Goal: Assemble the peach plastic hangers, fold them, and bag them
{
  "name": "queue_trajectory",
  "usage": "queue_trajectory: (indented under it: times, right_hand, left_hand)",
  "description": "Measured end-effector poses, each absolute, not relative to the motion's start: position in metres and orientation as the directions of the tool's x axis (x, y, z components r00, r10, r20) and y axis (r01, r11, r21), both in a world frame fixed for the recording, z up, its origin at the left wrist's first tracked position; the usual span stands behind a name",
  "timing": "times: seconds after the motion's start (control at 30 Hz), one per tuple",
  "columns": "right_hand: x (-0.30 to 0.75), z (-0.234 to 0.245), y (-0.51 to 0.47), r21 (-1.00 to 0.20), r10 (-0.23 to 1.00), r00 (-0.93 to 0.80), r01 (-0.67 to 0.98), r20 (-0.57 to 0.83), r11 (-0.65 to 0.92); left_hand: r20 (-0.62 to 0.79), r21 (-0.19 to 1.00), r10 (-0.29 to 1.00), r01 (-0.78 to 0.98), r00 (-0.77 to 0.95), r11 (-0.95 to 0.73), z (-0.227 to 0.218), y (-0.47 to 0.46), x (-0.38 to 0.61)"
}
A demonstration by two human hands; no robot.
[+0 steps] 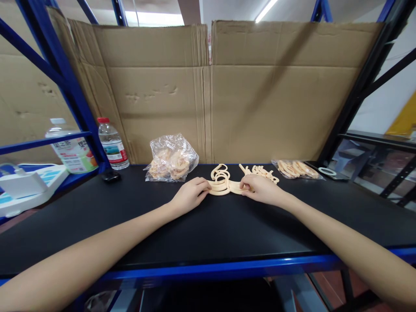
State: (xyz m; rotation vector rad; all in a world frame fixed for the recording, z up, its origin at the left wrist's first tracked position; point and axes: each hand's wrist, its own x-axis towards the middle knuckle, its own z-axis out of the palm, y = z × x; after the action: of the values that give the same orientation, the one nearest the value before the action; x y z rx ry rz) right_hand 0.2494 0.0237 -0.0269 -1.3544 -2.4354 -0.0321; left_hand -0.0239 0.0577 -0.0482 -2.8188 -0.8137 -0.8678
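Observation:
Pale beige curved strips (219, 187) lie nested in arcs on the black tabletop, and their exact kind is not clear. The fingers of my left hand (191, 195) are closed at the left end of these arcs. My right hand (262, 189) pinches a flat beige curved piece (234, 187) that meets the arcs at their right end. Just behind them sits a looped beige piece (219, 171). More short beige strips (260, 170) lie in a row behind my right hand, which partly hides them.
A clear plastic bag of beige pieces (172, 160) stands at back left, and a flatter bag (297, 169) lies at back right beside a phone-like slab with a pale ring (326, 171). A water bottle (112, 145) and a black mouse-like object (111, 175) are left. Cardboard (156, 95) walls the back.

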Motion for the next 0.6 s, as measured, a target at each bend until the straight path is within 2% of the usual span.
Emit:
queue_trajectory:
  times: [0.13, 0.37, 0.5, 0.6]
  right_hand:
    - [0.252, -0.027, 0.025, -0.196, 0.873, -0.416, 0.862, 0.255, 0.467]
    - [0.260, -0.023, 0.028, -0.226, 0.870, -0.442, 0.844, 0.217, 0.486]
    - [0.264, -0.015, 0.026, -0.282, 0.859, -0.439, 0.817, 0.263, 0.504]
    - [0.267, -0.010, 0.031, -0.308, 0.849, -0.410, 0.804, 0.333, 0.509]
  left_hand:
    - [0.570, 0.068, 0.458, 0.517, 0.682, -0.853, -0.050, 0.060, -0.024]
    - [0.552, 0.045, 0.454, 0.518, 0.700, -0.854, -0.048, 0.059, -0.026]
    - [0.539, 0.035, 0.444, 0.507, 0.716, -0.861, -0.045, 0.057, -0.028]
    - [0.557, 0.079, 0.461, 0.508, 0.691, -0.857, -0.040, 0.056, -0.028]
